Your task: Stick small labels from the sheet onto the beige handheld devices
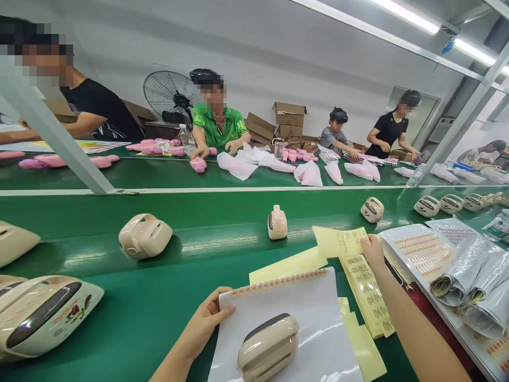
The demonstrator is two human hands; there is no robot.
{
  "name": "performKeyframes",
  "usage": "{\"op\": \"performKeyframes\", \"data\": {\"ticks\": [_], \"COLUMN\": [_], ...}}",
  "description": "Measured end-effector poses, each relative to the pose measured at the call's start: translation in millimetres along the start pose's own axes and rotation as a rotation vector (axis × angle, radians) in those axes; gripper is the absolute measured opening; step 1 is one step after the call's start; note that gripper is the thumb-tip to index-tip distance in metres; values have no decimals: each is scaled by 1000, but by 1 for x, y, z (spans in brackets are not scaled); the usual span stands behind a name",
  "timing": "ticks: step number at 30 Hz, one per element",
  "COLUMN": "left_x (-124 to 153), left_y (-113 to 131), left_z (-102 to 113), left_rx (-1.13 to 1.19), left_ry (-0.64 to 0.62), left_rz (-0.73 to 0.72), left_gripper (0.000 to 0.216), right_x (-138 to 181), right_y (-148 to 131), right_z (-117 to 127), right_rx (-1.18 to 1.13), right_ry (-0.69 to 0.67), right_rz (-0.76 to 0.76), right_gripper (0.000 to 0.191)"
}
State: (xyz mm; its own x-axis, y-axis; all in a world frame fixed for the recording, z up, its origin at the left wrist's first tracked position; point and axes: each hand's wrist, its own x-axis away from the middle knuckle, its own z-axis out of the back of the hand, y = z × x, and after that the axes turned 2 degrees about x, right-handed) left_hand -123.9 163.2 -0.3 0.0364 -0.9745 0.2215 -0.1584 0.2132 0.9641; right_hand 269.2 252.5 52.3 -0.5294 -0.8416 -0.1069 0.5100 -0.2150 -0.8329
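My left hand (204, 323) pinches the top left corner of a white sticker sheet (318, 329), which has one row of small orange stickers along its top edge. A cream iron-shaped plastic piece (268, 347) with a handle lies on that sheet. At the right, my right hand (373, 250) grips the edge of a yellow label sheet (338, 241), fingers closed, lifted over a stack of yellow label sheets (368, 294). More yellow paper sticks out from under and behind the white sheet.
Large cream iron-shaped pieces (43, 313) stand at the left. Others, like this one (277, 223), sit along the green conveyor belt (222, 212). Sticker sheets (421, 249) and rolled plastic sheets (473, 276) lie right. Several people work across the belt among pink dolls (199, 164).
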Motion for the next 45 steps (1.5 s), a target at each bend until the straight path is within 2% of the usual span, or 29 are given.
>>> {"op": "performKeyframes", "data": {"ticks": [4, 7, 11, 13, 16, 18, 21, 25, 28, 30, 33, 36, 38, 40, 42, 43, 45], "left_x": [-1, 10, 23, 21, 13, 11, 10, -1, -16, -21, -18, -11, -11, -13, -14, -13, -3], "left_y": [1, 0, -7, -7, 0, 6, 8, 3, 4, 9, 19, 24, 24, 22, 19, 16, 10], "left_z": [3, 5, 6, 8, 14, 16, 16, 15, 13, 10, 2, -7, -10, -10, -6, -4, 1], "left_rx": [-145, -266, -647, -817, -817, -763, -793, -937, -999, -1040, -1094, -1137, -1152, -1155, -1148, -1147, -1104], "left_ry": [66, 101, 43, 14, -39, -75, -45, 17, -11, -46, -120, -164, -167, -160, -146, -135, -143], "left_rz": [-39, -100, -532, -641, -589, -548, -523, -504, -513, -513, -508, -495, -486, -480, -481, -482, -519], "left_gripper": [57, 61, 67, 73, 72, 64, 53, 53, 43, 37, 39, 42, 38, 35, 38, 42, 51], "right_x": [3, 9, 22, 29, 43, 51, 62, 69, 73, 77, 87, 102, 113, 121, 127, 128, 127], "right_y": [6, 4, 4, 5, 6, 5, 3, -7, -28, -44, -61, -63, -58, -53, -48, -46, -41], "right_z": [-7, -6, -7, -10, -12, -12, -13, -19, -31, -42, -58, -66, -67, -65, -64, -64, -65], "right_rx": [133, 219, 312, 365, 473, 545, 625, 708, 720, 693, 650, 666, 693, 690, 667, 662, 678], "right_ry": [-4, -19, -101, -166, -236, -251, -264, -258, -267, -365, -597, -763, -805, -804, -798, -794, -778], "right_rz": [-97, -109, -72, -44, 16, 70, 140, 220, 394, 570, 812, 970, 1033, 1034, 954, 885, 736], "right_gripper": [24, 29, 30, 26, 27, 36, 46, 38, 38, 45, 64, 79, 76, 65, 56, 61, 83]}}
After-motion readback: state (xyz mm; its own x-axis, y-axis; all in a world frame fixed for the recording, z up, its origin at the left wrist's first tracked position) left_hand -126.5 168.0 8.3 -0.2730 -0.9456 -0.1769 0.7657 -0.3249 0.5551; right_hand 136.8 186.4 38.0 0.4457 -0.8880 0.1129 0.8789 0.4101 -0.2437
